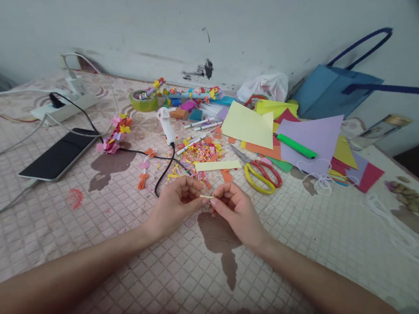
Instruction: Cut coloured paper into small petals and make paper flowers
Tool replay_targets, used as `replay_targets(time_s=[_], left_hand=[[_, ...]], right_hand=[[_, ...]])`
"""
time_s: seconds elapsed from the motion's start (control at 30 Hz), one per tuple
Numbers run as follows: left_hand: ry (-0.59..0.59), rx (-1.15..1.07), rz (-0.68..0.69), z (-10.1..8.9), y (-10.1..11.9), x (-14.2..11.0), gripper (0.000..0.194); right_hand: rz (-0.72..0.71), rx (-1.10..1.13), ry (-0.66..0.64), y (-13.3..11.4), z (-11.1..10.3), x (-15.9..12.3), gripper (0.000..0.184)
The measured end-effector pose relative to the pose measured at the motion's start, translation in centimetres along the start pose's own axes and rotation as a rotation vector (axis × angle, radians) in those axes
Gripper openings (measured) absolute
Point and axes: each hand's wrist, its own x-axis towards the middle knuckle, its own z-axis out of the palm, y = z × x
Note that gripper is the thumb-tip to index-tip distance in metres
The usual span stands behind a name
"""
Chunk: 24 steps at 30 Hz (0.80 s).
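Observation:
Between the fingertips of both hands is a small pale yellow piece of paper (207, 196), mostly hidden by the fingers. My left hand (179, 204) pinches its left end, and my right hand (238, 209) pinches the right end. Just beyond them lies a pale yellow paper strip (218, 165), flat on shredded paper bits (203, 153). To the right of it are scissors (261, 173) with yellow and red handles, their blades pointing away from me. A white glue gun (166, 125) stands behind the shreds, its black cord curving toward my left hand.
Coloured paper sheets (308, 137) with a green cutter-like stick (297, 146) lie at the right, near white string (323, 183). A blue bag (335, 90) leans by the wall. At the left are a dark tablet (60, 154), a power strip (64, 109) and paper flowers (115, 134).

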Motion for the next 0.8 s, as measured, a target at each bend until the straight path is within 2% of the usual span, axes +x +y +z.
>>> replay_targets(time_s=[0.27,0.43,0.6,0.67,0.8], left_hand=[[0.017,-0.020,-0.023,-0.02,0.39,0.09,0.027],[0.011,-0.001,-0.004,-0.01,0.38,0.02,0.025],[0.069,0.127,0.063,0.12,0.45,-0.25,0.022],[0.050,0.133,0.077,0.12,0.41,-0.30,0.022],[-0.066,0.101,0.053,0.05,0.19,-0.29,0.021]], right_hand=[[0.023,0.099,-0.010,0.34,-0.28,0.14,0.015],[0.057,0.029,-0.110,0.07,-0.40,0.06,0.021],[0.032,-0.053,-0.105,0.05,-0.45,0.05,0.018],[0.000,-0.070,-0.097,0.13,-0.50,0.09,0.018],[-0.068,-0.125,-0.058,0.07,-0.55,0.12,0.016]])
